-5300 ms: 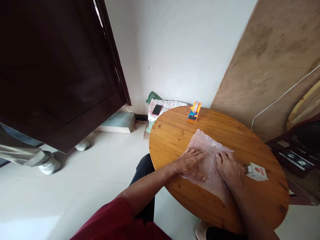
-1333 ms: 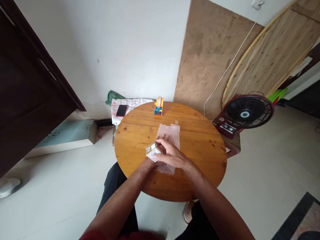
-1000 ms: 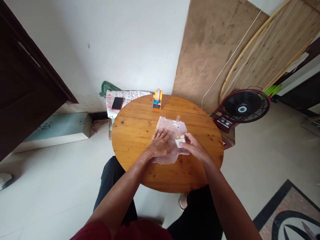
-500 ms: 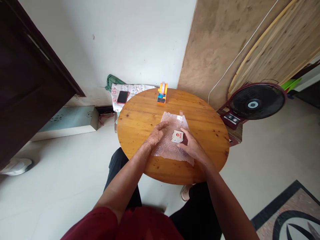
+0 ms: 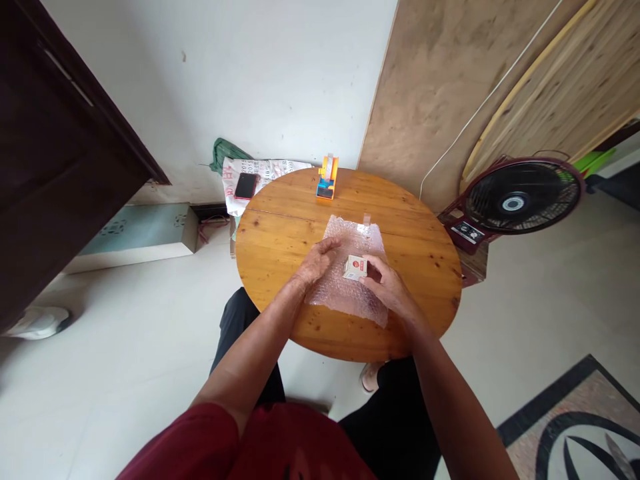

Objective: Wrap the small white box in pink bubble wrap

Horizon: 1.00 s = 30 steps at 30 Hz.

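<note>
A small white box (image 5: 355,267) with a red round mark sits on a sheet of bubble wrap (image 5: 345,300) on the table. My right hand (image 5: 389,283) has its thumb and fingers at the right side of this box, gripping it. Over the left edge of the wrap rests my left hand (image 5: 319,261), fingers stretched out and holding nothing. At the wrap's far edge a short strip of clear tape (image 5: 367,219) sticks out.
An orange and blue tape dispenser (image 5: 327,177) stands at the back of the round wooden table (image 5: 270,257). Behind it on the left, a phone (image 5: 246,186) lies on a printed white sack (image 5: 280,167). To the right is a dark red fan (image 5: 515,200).
The view has shifted slightly. My right thumb and fingers have closed in on the box's right side. My left hand stays at the wrap's left edge.
</note>
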Motion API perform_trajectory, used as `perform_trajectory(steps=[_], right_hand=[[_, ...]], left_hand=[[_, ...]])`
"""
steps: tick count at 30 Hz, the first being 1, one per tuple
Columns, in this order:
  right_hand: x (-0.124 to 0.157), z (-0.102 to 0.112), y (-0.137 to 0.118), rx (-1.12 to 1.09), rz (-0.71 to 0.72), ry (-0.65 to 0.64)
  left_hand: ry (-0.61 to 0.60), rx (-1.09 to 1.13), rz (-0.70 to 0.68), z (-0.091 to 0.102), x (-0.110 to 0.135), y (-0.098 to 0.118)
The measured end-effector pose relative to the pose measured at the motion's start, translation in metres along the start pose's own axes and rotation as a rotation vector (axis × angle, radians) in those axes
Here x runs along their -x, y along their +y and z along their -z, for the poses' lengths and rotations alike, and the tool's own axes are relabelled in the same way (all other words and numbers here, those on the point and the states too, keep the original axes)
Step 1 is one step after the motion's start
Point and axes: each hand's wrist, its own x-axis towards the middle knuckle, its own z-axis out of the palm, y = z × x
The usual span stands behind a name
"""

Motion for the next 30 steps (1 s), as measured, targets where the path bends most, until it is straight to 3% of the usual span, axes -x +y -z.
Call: perform_trajectory(steps=[5, 9, 13, 16, 21, 26, 30], right_hand=[[0.012, 0.002, -0.011, -0.022, -0.048, 0.042], [0.039, 0.01, -0.03, 0.111, -0.129, 0.001], [0.064, 0.01, -0.041, 0.263, 0.005, -0.151], [0.07, 0.003, -0.039, 0.367, 0.081, -0.152], [0.059, 0.003, -0.04, 0.327, 0.055, -0.006], [0.036, 0.016, -0.043, 0.27, 0.048, 0.107], [0.017, 0.02, -0.041, 0.251, 0.026, 0.105]], left_hand=[[0.012, -0.046, 0.03, 0.0, 0.003, 0.004], [0.003, -0.058, 0.045, 0.0, 0.005, 0.008], [-0.005, -0.058, 0.052, 0.0, 0.005, 0.007], [-0.005, -0.067, 0.038, 0.001, 0.002, 0.003], [-0.056, -0.139, 0.058, 0.005, 0.007, 0.022], [-0.281, -0.422, -0.005, 0.016, 0.033, 0.067], [-0.242, -0.534, -0.135, 0.024, 0.039, 0.062]])
